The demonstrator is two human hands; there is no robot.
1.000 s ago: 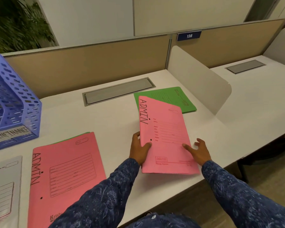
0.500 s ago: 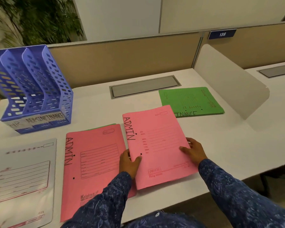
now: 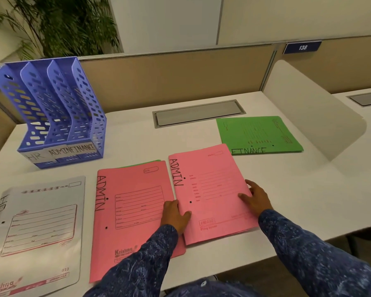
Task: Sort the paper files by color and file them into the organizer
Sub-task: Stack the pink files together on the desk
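A pink file marked ADMIN (image 3: 210, 189) lies on the white desk (image 3: 129, 138) in front of me. My left hand (image 3: 175, 215) grips its left edge and my right hand (image 3: 255, 197) holds its right edge. Just left of it lies a second pink ADMIN file (image 3: 131, 213), with a green edge (image 3: 146, 162) showing from under its top. A white file marked HR (image 3: 36, 228) lies at the far left. A green FINANCE file (image 3: 257, 135) rests at the back right. The blue three-slot organizer (image 3: 51, 112), labelled HR, ADMIN, FINANCE, stands empty at the back left.
A grey cable hatch (image 3: 198, 113) is set into the desk near the back. A white curved divider (image 3: 308, 108) stands on the right, a tan partition (image 3: 176, 76) runs behind, and a plant (image 3: 58, 24) stands beyond the organizer.
Both hands have carried the pink file left, off the green FINANCE file, until it sits beside the other pink file. My view has swung left, bringing the whole organizer and the HR file into sight.
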